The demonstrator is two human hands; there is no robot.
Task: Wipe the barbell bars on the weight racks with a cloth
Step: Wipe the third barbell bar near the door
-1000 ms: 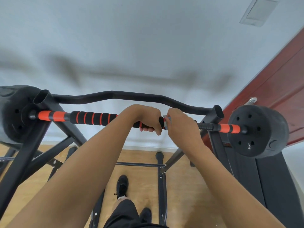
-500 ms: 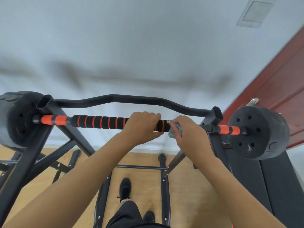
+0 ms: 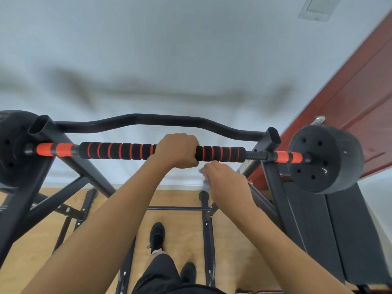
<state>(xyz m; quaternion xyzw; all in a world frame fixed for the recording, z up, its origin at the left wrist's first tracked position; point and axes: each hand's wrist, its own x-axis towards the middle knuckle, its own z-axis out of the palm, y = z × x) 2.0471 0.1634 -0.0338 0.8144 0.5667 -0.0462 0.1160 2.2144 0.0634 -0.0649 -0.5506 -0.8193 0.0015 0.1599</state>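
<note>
A barbell bar [image 3: 118,150] with black and orange foam grips lies across the black rack, with black weight plates at both ends [image 3: 324,159]. My left hand [image 3: 177,150] grips the bar near its middle, fingers curled over it. My right hand [image 3: 222,179] is just below the bar and off it, holding a small pale blue cloth [image 3: 204,182], of which only a bit shows past the fingers.
A curved black bar [image 3: 148,122] runs behind the barbell between the rack uprights [image 3: 273,136]. A red-brown door [image 3: 350,98] is at the right, a dark bench pad [image 3: 331,230] below the right plate. The rack's floor frame [image 3: 206,225] stands on wood flooring by my feet.
My right hand came off the bar and dropped below it with the cloth. My left hand slid along the bar and still grips it. The view shifted slightly.
</note>
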